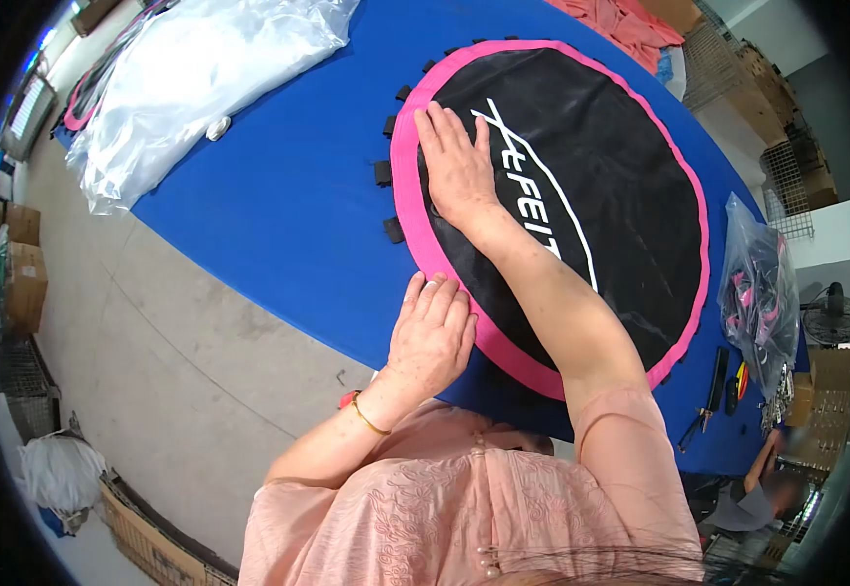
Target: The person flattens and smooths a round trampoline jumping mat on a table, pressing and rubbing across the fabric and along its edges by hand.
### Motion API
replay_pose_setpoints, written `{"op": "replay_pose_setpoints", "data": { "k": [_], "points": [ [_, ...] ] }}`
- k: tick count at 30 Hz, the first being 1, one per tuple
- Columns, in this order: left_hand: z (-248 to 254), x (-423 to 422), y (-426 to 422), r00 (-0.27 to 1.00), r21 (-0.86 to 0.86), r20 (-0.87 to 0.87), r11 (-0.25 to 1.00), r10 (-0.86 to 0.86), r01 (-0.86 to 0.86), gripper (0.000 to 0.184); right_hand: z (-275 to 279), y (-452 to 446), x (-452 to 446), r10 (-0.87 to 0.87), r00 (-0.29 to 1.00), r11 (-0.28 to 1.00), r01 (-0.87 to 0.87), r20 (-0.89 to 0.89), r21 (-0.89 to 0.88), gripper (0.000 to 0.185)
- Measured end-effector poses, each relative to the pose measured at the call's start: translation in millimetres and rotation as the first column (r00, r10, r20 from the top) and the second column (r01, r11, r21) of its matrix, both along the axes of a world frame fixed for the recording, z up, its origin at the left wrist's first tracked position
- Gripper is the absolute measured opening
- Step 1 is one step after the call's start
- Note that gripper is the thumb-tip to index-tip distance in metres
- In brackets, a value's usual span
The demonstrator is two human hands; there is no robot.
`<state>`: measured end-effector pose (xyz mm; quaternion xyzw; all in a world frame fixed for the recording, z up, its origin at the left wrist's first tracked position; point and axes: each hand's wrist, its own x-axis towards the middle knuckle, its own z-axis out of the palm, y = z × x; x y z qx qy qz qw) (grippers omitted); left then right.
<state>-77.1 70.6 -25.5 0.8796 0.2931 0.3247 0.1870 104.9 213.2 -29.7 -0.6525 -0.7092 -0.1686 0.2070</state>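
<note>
A round black trampoline mat [630, 195] with a pink border, white lettering and black webbing tabs lies flat on the blue-covered table. My right hand [459, 166] rests palm down on its left part, fingers spread, fingertips reaching the pink border. Lower down, my left hand [430, 332] lies over the near-left pink edge with its fingers stretched out and close together; its thumb side faces the mat. Neither hand grips anything that I can see. My right forearm covers part of the lettering.
Clear plastic sheeting [205, 78] covers the table's far left. A plastic bag with pink and black pieces [757, 298] lies at the right, near a black-handled tool [716, 386]. Pink cloth [620, 34] sits at the back. Another person [752, 498] is at lower right.
</note>
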Motion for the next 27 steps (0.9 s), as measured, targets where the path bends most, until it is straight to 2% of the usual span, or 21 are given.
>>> {"op": "replay_pose_setpoints", "data": {
  "k": [7, 10, 14, 19, 23, 27],
  "points": [
    [4.6, 1.3, 1.4, 0.999, -0.014, 0.006, 0.999, 0.036, -0.036, 0.031, 11.4, -57.3, -7.0, 0.042, 0.999, 0.994, -0.04, 0.013, -0.101, 0.066],
    [2.5, 1.0, 1.3, 0.999, 0.011, 0.0, 0.999, 0.037, -0.037, 0.03, 18.5, -95.8, -5.4, 0.127, 0.989, 0.988, -0.132, -0.079, -0.073, 0.061],
    [3.2, 1.1, 1.7, 0.999, -0.001, 0.004, 0.999, 0.041, -0.041, 0.03, 33.9, -146.3, 1.7, 0.097, 0.992, 0.971, -0.111, -0.079, -0.211, 0.057],
    [2.2, 1.0, 1.4, 0.999, 0.013, -0.007, 0.999, 0.035, -0.035, 0.03, 32.1, -199.7, 23.2, 0.03, 1.0, 0.962, -0.029, 0.0, -0.27, 0.058],
    [3.6, 1.7, 1.5, 0.999, 0.03, -0.028, 0.999, 0.03, -0.029, 0.031, 26.3, -203.6, 26.0, 0.007, 1.0, 0.969, -0.005, 0.009, -0.246, 0.058],
    [2.8, 1.7, 1.0, 0.998, 0.035, -0.059, 0.999, 0.024, -0.022, 0.033, 27.1, -170.1, 11.6, 0.041, 0.997, 0.979, -0.053, -0.062, -0.196, 0.059]
  ]
}}
